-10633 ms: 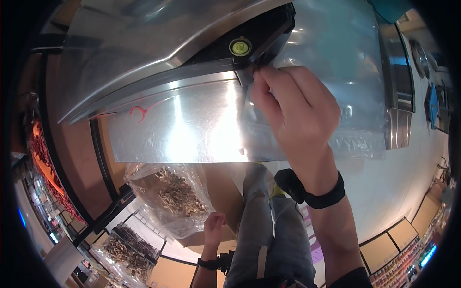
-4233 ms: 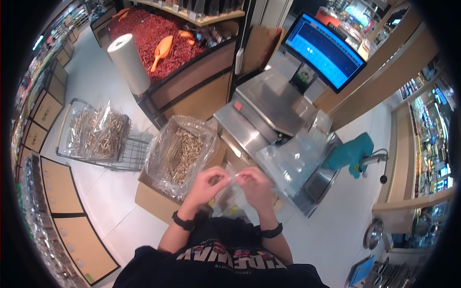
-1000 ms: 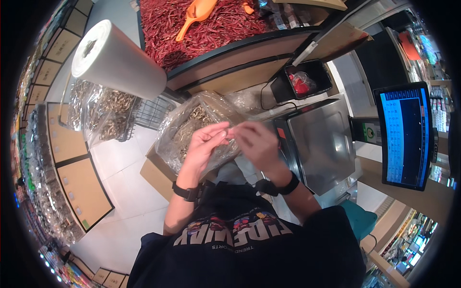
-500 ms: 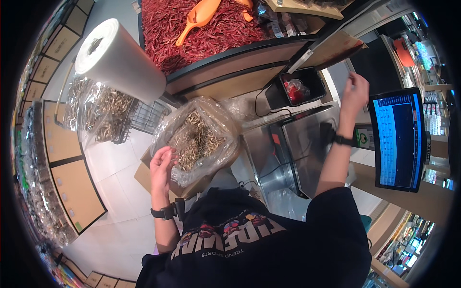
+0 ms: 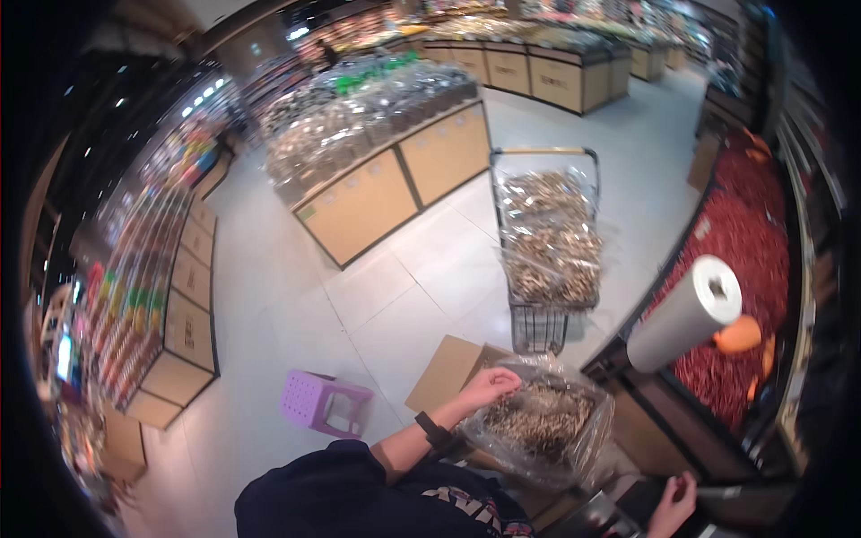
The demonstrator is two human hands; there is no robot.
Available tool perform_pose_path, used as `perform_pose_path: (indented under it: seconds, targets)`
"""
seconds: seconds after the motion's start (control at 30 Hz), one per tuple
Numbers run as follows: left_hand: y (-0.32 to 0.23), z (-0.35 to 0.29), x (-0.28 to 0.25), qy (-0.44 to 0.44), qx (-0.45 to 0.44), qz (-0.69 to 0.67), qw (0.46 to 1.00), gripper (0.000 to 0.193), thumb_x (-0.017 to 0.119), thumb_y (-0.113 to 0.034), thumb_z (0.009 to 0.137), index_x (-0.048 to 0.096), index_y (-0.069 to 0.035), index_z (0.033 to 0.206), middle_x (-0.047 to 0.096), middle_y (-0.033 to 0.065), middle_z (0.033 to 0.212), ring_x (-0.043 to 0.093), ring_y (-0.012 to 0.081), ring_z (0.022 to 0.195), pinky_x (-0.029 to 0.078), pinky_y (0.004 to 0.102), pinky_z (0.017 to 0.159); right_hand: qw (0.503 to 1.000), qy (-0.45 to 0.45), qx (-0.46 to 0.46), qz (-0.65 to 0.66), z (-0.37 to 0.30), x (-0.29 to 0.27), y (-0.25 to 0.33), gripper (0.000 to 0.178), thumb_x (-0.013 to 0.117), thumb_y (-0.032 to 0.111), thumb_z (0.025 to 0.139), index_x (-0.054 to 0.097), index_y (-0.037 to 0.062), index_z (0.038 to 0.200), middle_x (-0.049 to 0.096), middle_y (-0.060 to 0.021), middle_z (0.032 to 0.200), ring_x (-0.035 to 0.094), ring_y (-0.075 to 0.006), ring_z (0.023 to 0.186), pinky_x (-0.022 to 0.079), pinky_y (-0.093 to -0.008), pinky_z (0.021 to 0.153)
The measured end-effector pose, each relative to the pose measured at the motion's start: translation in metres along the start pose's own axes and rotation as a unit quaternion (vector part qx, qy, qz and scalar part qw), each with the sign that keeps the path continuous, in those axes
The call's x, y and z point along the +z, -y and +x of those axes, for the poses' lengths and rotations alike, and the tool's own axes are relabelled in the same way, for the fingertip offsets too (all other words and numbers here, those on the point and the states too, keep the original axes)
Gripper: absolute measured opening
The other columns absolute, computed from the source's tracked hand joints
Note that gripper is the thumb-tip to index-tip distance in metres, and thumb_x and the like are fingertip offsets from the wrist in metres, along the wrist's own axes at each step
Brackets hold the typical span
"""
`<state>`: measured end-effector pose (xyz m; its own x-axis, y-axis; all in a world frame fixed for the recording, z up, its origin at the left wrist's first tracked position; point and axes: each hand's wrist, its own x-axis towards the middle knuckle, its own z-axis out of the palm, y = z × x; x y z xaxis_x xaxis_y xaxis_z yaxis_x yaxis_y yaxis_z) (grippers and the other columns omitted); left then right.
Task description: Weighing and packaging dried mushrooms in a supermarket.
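My left hand (image 5: 491, 386) hovers at the near-left rim of a clear plastic bag (image 5: 589, 448) that lines a cardboard box. Its fingers are bent and drawn together; anything between them is hidden. Inside the bag lies a heap of thin brown-and-pale dried pieces (image 5: 543, 421), perhaps dried mushrooms. At the lower right my right hand (image 5: 673, 509) is raised beside dark equipment, apart from the box. Its thumb and fingers stand apart, with a dark spot between them that I cannot make out.
A wire cart (image 5: 540, 330) with bagged dried goods (image 5: 549, 238) stands beyond the box. To the right are a thick plastic-film roll (image 5: 677, 323) and a bin of dried red chilies (image 5: 744, 224) with an orange scoop (image 5: 738, 334). A purple stool (image 5: 305, 401) and wooden display counters (image 5: 363, 211) are at left.
My view has swung left, bringing the shop floor, stool and cart into sight, while the monitor has left the picture. My left hand stays near the bag's rim; my right hand shows at the lower right.
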<state>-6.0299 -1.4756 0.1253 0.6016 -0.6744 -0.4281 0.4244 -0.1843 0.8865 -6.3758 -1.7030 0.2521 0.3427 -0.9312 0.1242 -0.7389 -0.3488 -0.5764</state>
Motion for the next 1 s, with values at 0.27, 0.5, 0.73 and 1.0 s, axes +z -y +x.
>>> perform_pose_path:
  seconds: [0.27, 0.5, 0.73, 1.0]
  targets:
    - [0.0, -0.056, -0.106, -0.099, 0.067, -0.035, 0.992, 0.014, 0.061, -0.015, 0.088, 0.062, -0.004, 0.095, 0.065, 0.0027, 0.089, 0.059, 0.0087, 0.08, 0.046, 0.022, 0.07, 0.968, 0.16, -0.181, 0.064, -0.049, 0.081, 0.141, 0.03, 0.066, 0.023, 0.083, 0.062, -0.0021, 0.101, 0.064, -0.0171, 0.089, 0.062, -0.0283, 0.077, 0.05, -0.0334, 0.07]
    - [-0.05, -0.181, -0.335, -0.263, 0.202, 0.115, 0.936, 0.016, 0.064, -0.015, 0.085, 0.066, 0.0, 0.089, 0.066, 0.0033, 0.081, 0.059, 0.0089, 0.077, 0.047, 0.024, 0.071, 0.933, 0.167, -0.314, 0.046, -0.123, 0.139, 0.234, 0.022, 0.064, 0.022, 0.083, 0.063, 0.0021, 0.093, 0.063, -0.0163, 0.082, 0.061, -0.0315, 0.075, 0.049, -0.0369, 0.068]
    - [-0.107, -0.416, -0.554, -0.453, 0.313, 0.138, 0.823, 0.011, 0.064, -0.012, 0.084, 0.064, -0.001, 0.084, 0.063, 0.0028, 0.08, 0.056, 0.0089, 0.078, 0.044, 0.0235, 0.071, 0.913, 0.221, -0.342, 0.027, -0.236, 0.217, 0.324, 0.021, 0.064, 0.022, 0.083, 0.065, 0.0046, 0.095, 0.064, -0.016, 0.082, 0.062, -0.0304, 0.075, 0.049, -0.0374, 0.07]
    - [-0.192, -0.604, -0.636, -0.372, 0.547, 0.193, 0.725, 0.033, 0.058, -0.032, 0.086, 0.059, 0.0, 0.088, 0.058, 0.0119, 0.09, 0.054, 0.0195, 0.086, 0.041, 0.0305, 0.078, 0.829, 0.31, -0.46, 0.065, -0.315, 0.275, 0.46, 0.039, 0.063, 0.034, 0.083, 0.062, 0.0018, 0.103, 0.064, -0.0198, 0.096, 0.061, -0.0362, 0.085, 0.048, -0.0418, 0.074]
